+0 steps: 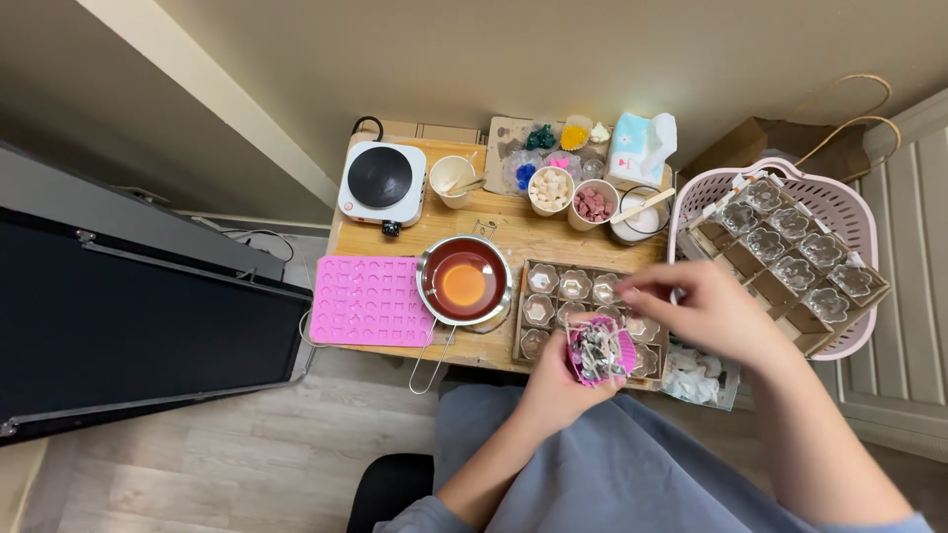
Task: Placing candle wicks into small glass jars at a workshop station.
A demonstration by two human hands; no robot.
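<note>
My left hand (556, 393) holds a pink silicone cup (595, 350) filled with small grey and white bits, just above the near edge of the wooden table (513, 232). My right hand (696, 314) hovers over a cardboard tray (583, 306) of clear flower-shaped glass holders, its fingers pinched together at the tray's right side; what they pinch is too small to tell. A metal pot (464, 281) with amber liquid stands left of the tray.
A pink silicone mould mat (367, 300) lies at the table's left. A white hotplate (382, 182), small cups of coloured pieces (573, 192) and a tissue pack (639, 148) line the back. A pink basket (839, 212) with more glass holders stands right.
</note>
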